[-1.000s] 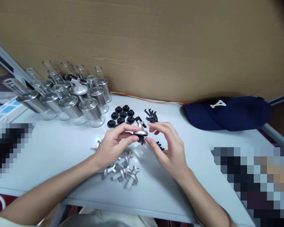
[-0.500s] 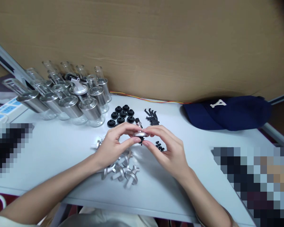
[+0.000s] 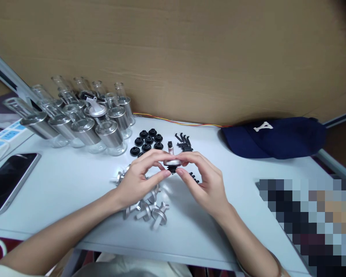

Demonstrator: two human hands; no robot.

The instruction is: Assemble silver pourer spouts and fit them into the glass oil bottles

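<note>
Between my two hands is a silver pourer spout (image 3: 172, 163) with a black ribbed stopper below its disc and a small black piece on its tip. My left hand (image 3: 145, 171) pinches it from the left, fingers over the disc and thumb low by the stopper. From the other side my right hand (image 3: 204, 181) grips it the same way. Several loose silver spouts (image 3: 160, 215) lie under and in front of my left hand. Beyond my hands sit several black stoppers (image 3: 146, 147), black lever pieces (image 3: 185, 143) and, partly hidden by my right hand, tiny black parts (image 3: 194, 177).
Several glass bottles with metal sleeves (image 3: 108, 132) stand back left, one topped with a spout. A phone (image 3: 10, 182) and a power strip (image 3: 5, 136) lie at left. A navy cap (image 3: 276, 138) rests at right, before a cardboard wall (image 3: 190, 57).
The spout in my hands has turned more upright, its tip now pointing straight up. My thumbs have shifted under it, and more of the black stopper shows. My view has moved slightly.
</note>
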